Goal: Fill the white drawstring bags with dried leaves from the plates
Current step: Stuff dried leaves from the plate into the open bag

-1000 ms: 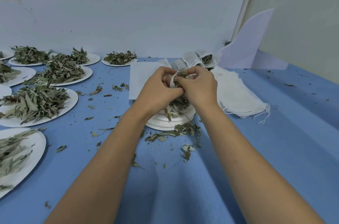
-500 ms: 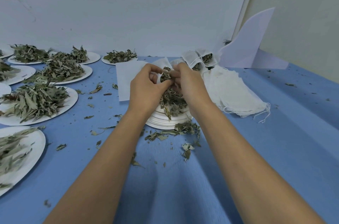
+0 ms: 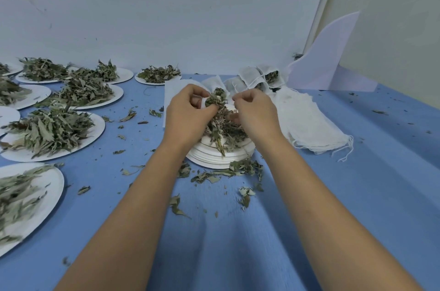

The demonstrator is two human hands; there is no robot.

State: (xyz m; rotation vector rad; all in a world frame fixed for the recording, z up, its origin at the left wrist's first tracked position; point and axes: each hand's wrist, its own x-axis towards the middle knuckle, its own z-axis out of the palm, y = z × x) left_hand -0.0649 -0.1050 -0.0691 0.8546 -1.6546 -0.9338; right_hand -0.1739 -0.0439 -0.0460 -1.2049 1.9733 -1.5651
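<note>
1. Table (image 3: 357, 195): draped in blue cloth, fills the lower view and carries everything else.
2. Plates (image 3: 97, 124) at the left: white and round, set in rows running back to the far wall, each heaped with dried leaves (image 3: 52, 131); nearest one cut off by the left edge.
3. White board (image 3: 328, 57): stands leaning in the far right corner of the table.
4. Pile of empty bags (image 3: 309, 124): lies flat just right of the right hand, with loose strings trailing off its near corner.
5. Stack of plates (image 3: 214, 159): sits mid-table beneath both hands, topped with a loose mound of leaves.
6. Left hand (image 3: 188, 112): raised over the stack, fingers (image 3: 190, 90) curled round the neck of the white drawstring bag, gripping it.
7. Right hand (image 3: 257, 114): level with the left and just beside it, fingers (image 3: 245, 95) curled in, pinching a thin drawstring.
8. Sheet of paper (image 3: 173, 90): lies flat behind the left hand, partly hidden by it.
9. Filled bags (image 3: 262, 78): bunched together behind the right hand, near the board, with dark leaves showing through one mouth.
10. White drawstring bag (image 3: 215, 82): held above the stack between the two hands, mouth toward the camera and crammed with leaves bulging out.
11. Drawstring (image 3: 234, 88): runs as a short white thread from the right fingertips toward the bag.
12. Leaf scraps (image 3: 226, 171): strewn over the cloth, thickest at the near rim of the stack.
</note>
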